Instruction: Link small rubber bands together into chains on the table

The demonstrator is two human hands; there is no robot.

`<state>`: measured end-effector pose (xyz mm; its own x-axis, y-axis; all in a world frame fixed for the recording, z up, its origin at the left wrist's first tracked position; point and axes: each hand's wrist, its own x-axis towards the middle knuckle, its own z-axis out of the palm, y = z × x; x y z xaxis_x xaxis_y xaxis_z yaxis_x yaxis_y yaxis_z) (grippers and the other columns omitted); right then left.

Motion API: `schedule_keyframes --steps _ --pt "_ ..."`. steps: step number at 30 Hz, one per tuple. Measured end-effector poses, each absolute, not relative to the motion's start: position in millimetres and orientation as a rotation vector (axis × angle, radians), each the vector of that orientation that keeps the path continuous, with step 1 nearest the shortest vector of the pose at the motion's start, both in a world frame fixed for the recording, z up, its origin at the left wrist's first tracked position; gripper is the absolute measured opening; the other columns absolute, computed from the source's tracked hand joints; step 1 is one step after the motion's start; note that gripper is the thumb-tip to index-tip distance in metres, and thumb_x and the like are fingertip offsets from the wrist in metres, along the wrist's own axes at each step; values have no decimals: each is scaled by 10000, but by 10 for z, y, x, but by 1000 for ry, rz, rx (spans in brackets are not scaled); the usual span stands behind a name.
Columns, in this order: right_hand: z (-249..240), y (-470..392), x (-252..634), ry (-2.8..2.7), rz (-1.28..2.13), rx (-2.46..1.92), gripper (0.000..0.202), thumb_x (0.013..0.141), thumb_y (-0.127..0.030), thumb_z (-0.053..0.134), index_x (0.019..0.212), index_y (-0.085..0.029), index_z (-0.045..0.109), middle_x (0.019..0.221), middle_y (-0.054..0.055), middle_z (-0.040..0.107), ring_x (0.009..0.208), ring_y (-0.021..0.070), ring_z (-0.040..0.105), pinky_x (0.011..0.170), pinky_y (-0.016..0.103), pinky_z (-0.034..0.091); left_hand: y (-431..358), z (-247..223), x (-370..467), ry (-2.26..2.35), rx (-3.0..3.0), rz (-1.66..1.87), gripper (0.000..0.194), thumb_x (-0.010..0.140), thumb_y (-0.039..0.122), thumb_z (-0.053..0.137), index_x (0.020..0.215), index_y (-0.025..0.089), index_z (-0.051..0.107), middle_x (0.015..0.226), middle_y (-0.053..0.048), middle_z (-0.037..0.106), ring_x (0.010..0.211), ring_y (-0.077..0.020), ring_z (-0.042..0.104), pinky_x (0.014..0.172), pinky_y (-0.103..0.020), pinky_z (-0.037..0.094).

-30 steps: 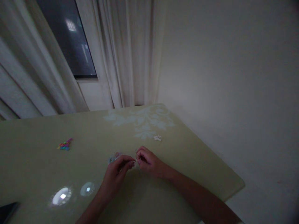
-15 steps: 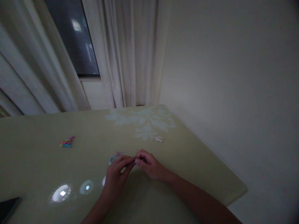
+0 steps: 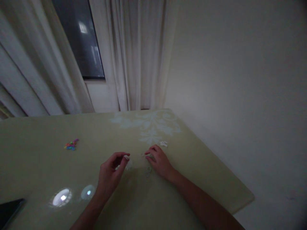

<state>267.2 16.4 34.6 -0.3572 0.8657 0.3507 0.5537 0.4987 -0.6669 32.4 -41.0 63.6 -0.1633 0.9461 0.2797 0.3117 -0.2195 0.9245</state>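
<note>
My left hand (image 3: 111, 172), raised above the table, pinches a small white piece (image 3: 126, 157) between thumb and fingers. Its exact kind is too small to make out. To the right, my right hand (image 3: 160, 162) rests low over the tabletop, thumb and forefinger slightly apart. Their tips are beside a small pale ring-like piece (image 3: 142, 155) on the table. More small clear rings (image 3: 148, 170) lie below the right hand's fingers. Behind that hand is a little group of white pieces (image 3: 163, 143).
A heap of small multicoloured pieces (image 3: 71, 145) lies on the left of the pale green table (image 3: 96, 131). A dark flat device (image 3: 11, 210) shows at the lower left corner. Curtains (image 3: 134, 57) and a wall (image 3: 230, 83) stand behind.
My hands were together at one small piece; now they have parted. The left hand has drawn left with the white piece, and the right has shifted right, uncovering rings on the table.
</note>
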Motion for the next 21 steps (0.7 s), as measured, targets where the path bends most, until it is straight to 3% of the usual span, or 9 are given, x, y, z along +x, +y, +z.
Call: schedule_keyframes --steps 4,8,13,17,21 --pt "276 236 2650 -2223 490 -1183 173 949 -193 713 1117 -221 745 1194 84 599 1134 227 571 1023 381 456 -317 664 232 1397 1355 1461 377 814 544 757 910 183 702 888 -84 812 776 -218 774 725 -319 625" --pt "291 231 2590 -2324 387 -1204 60 980 -196 673 994 -192 731 1130 89 614 1085 237 570 980 391 463 -307 729 189 1380 1321 1507 366 848 544 718 837 180 680 838 -74 794 726 -198 746 701 -309 616" --pt "325 172 2567 -2435 271 -1279 64 1001 -146 605 970 -163 658 1127 126 608 1092 276 531 966 441 441 -294 765 110 1420 1334 1497 338 826 520 747 862 184 726 755 -38 769 715 -199 740 676 -289 599" --pt "364 104 2565 -2224 621 -1130 69 1004 -137 597 953 -181 610 1078 77 591 1045 224 554 951 365 460 -298 731 110 1399 1336 1474 330 781 496 804 907 195 756 832 -39 802 763 -205 757 715 -289 606" --pt "428 1 2542 -1994 882 -1000 63 1054 -206 529 1012 -205 577 946 19 574 858 171 585 761 273 500 -375 690 222 1347 1432 1407 287 776 460 824 886 200 774 810 -22 796 743 -197 744 700 -270 595"
